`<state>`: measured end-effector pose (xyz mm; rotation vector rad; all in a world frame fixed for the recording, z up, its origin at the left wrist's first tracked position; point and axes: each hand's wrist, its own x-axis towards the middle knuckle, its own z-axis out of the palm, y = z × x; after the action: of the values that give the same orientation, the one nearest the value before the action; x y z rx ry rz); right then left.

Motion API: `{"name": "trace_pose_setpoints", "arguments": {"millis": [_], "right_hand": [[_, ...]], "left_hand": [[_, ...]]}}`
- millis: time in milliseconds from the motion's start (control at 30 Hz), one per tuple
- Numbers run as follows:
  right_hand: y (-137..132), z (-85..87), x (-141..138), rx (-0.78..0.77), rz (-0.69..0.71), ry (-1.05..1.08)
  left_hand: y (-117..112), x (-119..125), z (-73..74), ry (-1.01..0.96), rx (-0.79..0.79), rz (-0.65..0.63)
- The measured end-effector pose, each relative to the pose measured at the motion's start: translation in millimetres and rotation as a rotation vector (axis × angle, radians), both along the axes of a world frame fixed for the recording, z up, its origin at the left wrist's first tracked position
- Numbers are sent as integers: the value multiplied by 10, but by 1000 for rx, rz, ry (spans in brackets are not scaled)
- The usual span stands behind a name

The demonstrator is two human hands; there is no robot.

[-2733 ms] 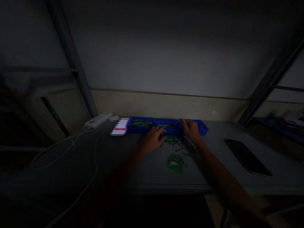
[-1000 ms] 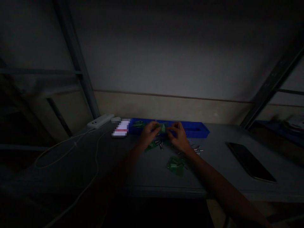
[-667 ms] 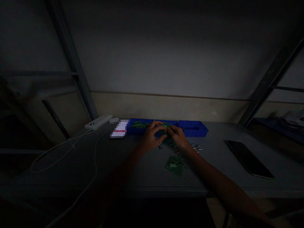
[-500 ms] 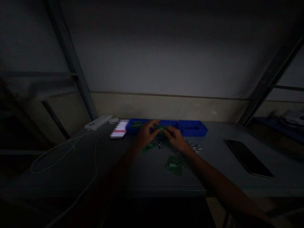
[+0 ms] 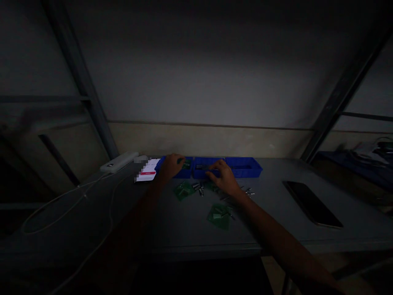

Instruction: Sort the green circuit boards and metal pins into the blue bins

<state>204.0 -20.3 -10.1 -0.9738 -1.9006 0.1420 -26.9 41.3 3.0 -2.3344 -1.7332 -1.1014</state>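
My left hand (image 5: 172, 167) reaches over the left blue bin (image 5: 183, 175), its fingers bent together above small green plastic bags (image 5: 186, 164). Whether it still grips one of them is hidden. At the middle blue bin (image 5: 201, 174) is my right hand (image 5: 224, 177), thumb and fingertips apart at the front rim, with nothing visible between them. Slim metal pieces (image 5: 201, 166) lie in that bin. In front of the bins lie a green bag (image 5: 183, 190), short shiny metal parts (image 5: 201, 190) and thin metal pins (image 5: 249, 191). Nearer me is another green bag (image 5: 219, 217) with parts inside.
A third blue bin (image 5: 245, 173) stands at the right of the row. On the right side of the grey table (image 5: 190, 233) lies a dark phone (image 5: 311, 203). A lit screen (image 5: 148, 170) and a white power bank (image 5: 119, 161) with cables are at left.
My hands, together on a green bag before, have parted. The left moved left over the left bin; the right stays near the middle bin, without a bag. The view shifted slightly.
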Motion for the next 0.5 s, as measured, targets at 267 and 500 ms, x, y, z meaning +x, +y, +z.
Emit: {"name": "trace_pose_setpoints", "arguments": {"millis": [267,500], "right_hand": [[-273,-53,-268,5,148,-388],[-218,-165,-599,-133,143,-566]], "left_hand": [[-229,125,-37,-33,219,125],[-291,237,-43,-186,356,102]]}}
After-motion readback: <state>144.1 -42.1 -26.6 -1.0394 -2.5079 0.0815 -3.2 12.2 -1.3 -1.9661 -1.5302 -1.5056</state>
